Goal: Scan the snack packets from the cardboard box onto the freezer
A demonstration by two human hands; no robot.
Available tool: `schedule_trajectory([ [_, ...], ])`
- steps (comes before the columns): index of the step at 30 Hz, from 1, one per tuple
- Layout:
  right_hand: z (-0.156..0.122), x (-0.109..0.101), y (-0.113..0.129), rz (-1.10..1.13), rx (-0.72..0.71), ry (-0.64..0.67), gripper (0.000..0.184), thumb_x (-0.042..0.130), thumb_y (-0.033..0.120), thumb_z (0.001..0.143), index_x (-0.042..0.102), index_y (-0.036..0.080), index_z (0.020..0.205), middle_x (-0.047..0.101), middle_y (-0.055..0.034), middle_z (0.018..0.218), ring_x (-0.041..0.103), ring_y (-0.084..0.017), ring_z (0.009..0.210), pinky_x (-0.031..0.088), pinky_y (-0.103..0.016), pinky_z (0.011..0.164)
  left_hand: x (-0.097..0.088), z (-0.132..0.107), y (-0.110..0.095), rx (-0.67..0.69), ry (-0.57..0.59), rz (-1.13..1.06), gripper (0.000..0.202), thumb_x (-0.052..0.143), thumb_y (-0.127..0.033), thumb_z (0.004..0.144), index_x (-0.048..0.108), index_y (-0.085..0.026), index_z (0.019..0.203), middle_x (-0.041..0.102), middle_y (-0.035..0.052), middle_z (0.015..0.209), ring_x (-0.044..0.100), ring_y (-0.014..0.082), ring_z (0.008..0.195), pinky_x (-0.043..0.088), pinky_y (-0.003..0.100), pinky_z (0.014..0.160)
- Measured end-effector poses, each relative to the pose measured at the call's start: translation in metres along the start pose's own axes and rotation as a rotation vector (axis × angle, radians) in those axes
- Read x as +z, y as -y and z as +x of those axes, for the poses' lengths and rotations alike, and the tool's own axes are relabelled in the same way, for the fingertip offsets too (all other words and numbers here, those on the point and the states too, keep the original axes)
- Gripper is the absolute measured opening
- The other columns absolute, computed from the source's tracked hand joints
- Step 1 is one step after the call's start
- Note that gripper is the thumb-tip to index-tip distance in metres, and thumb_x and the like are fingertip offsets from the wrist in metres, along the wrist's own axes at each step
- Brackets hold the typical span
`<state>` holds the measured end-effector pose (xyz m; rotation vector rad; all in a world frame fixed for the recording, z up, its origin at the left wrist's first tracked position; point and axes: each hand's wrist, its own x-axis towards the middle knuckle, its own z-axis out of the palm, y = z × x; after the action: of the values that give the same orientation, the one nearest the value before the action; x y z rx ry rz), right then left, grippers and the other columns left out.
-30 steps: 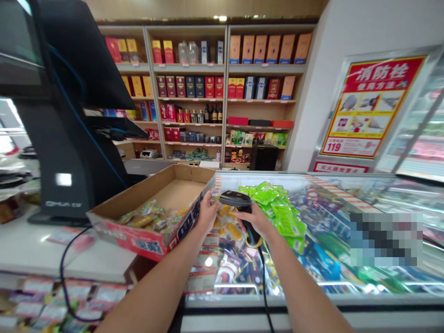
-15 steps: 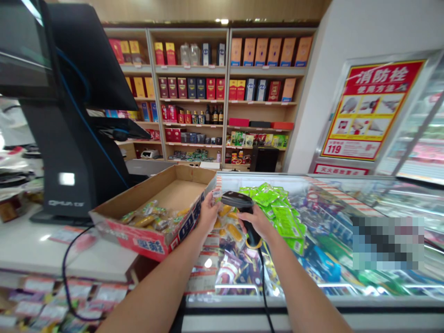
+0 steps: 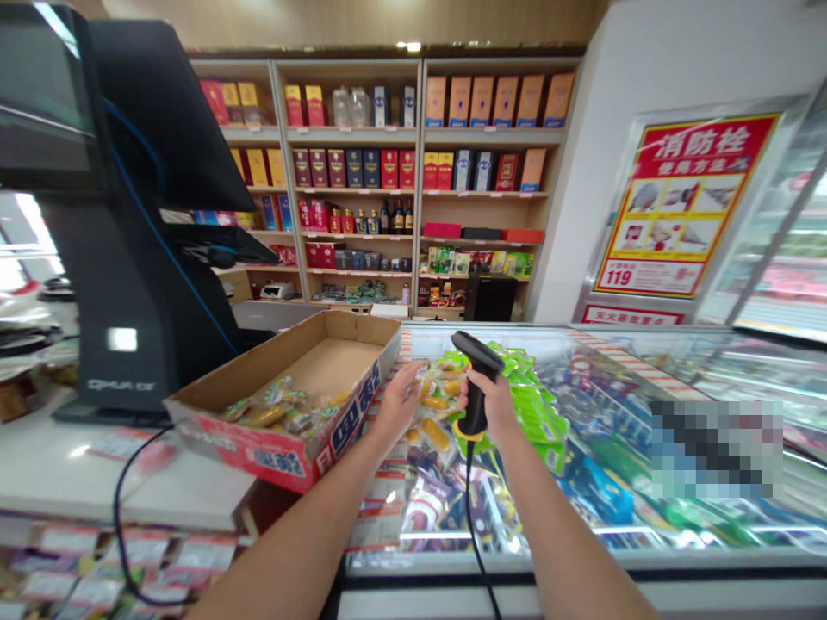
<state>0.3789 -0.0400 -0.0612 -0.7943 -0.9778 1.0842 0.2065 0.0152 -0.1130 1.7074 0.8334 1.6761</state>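
In my right hand [image 3: 492,403] is a black and yellow barcode scanner [image 3: 476,392], gripped by its handle, its head tipped up toward the left. A cable trails down from it. My left hand [image 3: 399,405] is closed, with its fingertips pinching the edge of a clear snack packet [image 3: 424,370]; the hand partly hides it. Several clear packets of yellow, finger-shaped snacks [image 3: 435,432] lie on the glass between my hands. Green packets [image 3: 531,405] are spread behind and right of the scanner. Left of my left hand, an open cardboard box [image 3: 258,461] has more yellow snack packets inside.
A black checkout terminal [image 3: 129,284] stands at the left on the white counter [image 3: 39,465]. The glass freezer top [image 3: 620,370] runs to the right, with packaged goods under it. Shelves [image 3: 362,133] of boxes and bottles line the back wall. A red poster [image 3: 691,202] hangs at right.
My right hand has lifted the scanner and turned its head away from the left hand's packet, toward the right. My left hand has moved slightly right over the snack packets.
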Motion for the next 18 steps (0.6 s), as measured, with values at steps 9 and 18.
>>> schedule_trajectory([
  [9, 0.003, -0.003, 0.003, 0.096, -0.059, -0.106, 0.031, 0.079, 0.041, 0.062, 0.06, 0.019, 0.074, 0.059, 0.0041, 0.049, 0.052, -0.012, 0.036, 0.044, -0.024, 0.034, 0.01, -0.012, -0.02, 0.048, 0.171, 0.71, 0.009, 0.063, -0.011, 0.081, 0.064, -0.019, 0.077, 0.066, 0.0054, 0.088, 0.063, 0.0182, 0.083, 0.05, 0.03, 0.079],
  [18, 0.004, -0.004, 0.007, 0.174, -0.043, -0.131, 0.034, 0.08, 0.04, 0.058, 0.061, 0.018, 0.077, 0.059, 0.0041, 0.048, 0.051, -0.011, 0.036, 0.043, -0.023, 0.034, -0.001, -0.011, -0.085, 0.027, 0.204, 0.944, 0.014, 0.063, -0.032, 0.086, 0.069, -0.02, 0.086, 0.069, 0.0111, 0.108, 0.066, 0.0225, 0.086, 0.048, 0.032, 0.077],
])
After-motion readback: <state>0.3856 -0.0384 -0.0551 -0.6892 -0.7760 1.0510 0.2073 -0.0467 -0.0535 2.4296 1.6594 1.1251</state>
